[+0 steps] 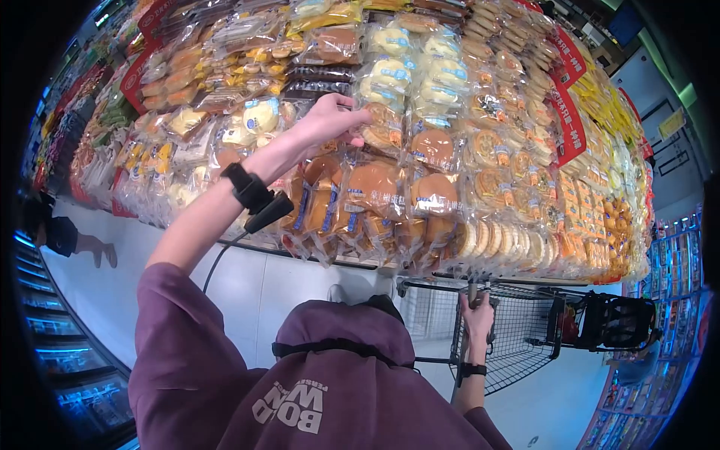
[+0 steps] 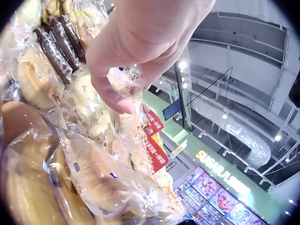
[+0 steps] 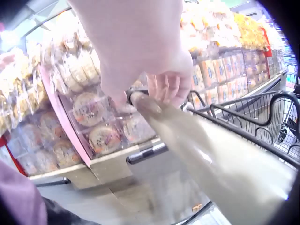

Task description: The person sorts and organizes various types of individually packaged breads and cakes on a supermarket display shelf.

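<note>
My left hand (image 1: 330, 124) reaches over the heaped display and pinches the edge of a clear-wrapped round pastry (image 1: 384, 129). In the left wrist view, thumb and fingers of the left hand (image 2: 136, 51) close on crinkled clear wrapping (image 2: 125, 83). Around it lie wrapped pale cakes (image 1: 390, 73), dark wrapped bars (image 1: 319, 81) and brown round cakes (image 1: 373, 184). My right hand (image 1: 478, 319) grips the handle of a black wire shopping cart (image 1: 514, 319); in the right wrist view the right hand (image 3: 145, 56) curls round the end of a pale bar (image 3: 211, 161).
Red sign strips (image 1: 568, 124) cross the display. A black folded item (image 1: 615, 321) sits at the cart's far end. Another person's hand (image 1: 97, 250) shows at the left, near refrigerated shelves (image 1: 75, 367). Lit shelves (image 1: 667, 300) stand at the right.
</note>
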A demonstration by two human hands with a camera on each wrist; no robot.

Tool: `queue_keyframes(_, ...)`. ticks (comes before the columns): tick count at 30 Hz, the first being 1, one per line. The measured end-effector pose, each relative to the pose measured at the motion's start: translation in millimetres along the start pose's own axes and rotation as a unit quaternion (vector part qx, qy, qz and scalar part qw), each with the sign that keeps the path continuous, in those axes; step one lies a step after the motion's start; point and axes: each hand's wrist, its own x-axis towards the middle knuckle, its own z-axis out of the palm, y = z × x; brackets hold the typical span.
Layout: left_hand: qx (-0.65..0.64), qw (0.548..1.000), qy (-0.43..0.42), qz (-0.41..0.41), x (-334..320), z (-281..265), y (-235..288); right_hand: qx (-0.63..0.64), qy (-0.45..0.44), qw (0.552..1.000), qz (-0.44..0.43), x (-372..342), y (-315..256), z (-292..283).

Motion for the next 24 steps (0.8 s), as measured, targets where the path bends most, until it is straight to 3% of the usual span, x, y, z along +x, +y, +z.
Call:
queue_keyframes(2,-0.061,0.997,0.033,0.021,-34,-5,12,0.051,0.097,0.994,-0.009,-8,-12,-36)
queue_keyframes(4,-0.11,0.993,0.013,0.037,-61,-11,16,0.08,0.188,0.977,-0.057,-12,-41,-70)
queue_keyframes(6,-0.139,0.988,-0.001,0.069,-81,-5,14,0.134,0.227,0.957,-0.123,-11,-91,-101)
queue_keyframes(8,-0.177,0.982,-0.002,0.072,-103,9,19,0.253,0.199,0.93,-0.177,-10,-156,-124)
queue_keyframes(12,-0.234,0.969,-0.055,0.062,-128,34,16,0.524,-0.033,0.825,-0.211,-7,-258,-145)
queue_keyframes(14,-0.227,0.968,-0.071,0.084,-133,42,8,0.579,-0.161,0.772,-0.205,-5,-287,-154)
queue_keyframes(17,-0.187,0.975,-0.068,0.096,-139,50,3,0.592,-0.262,0.737,-0.194,-4,-311,-156)
queue_keyframes(19,-0.112,0.983,-0.033,0.142,-143,52,9,0.564,-0.209,0.755,-0.262,-3,-308,-155)
queue_keyframes(22,0.036,0.952,-0.025,0.303,-139,43,5,0.491,-0.114,0.761,-0.407,7,-302,-149)
queue_keyframes(24,0.045,0.939,-0.009,0.342,-139,40,10,0.441,-0.052,0.758,-0.477,12,-302,-147)
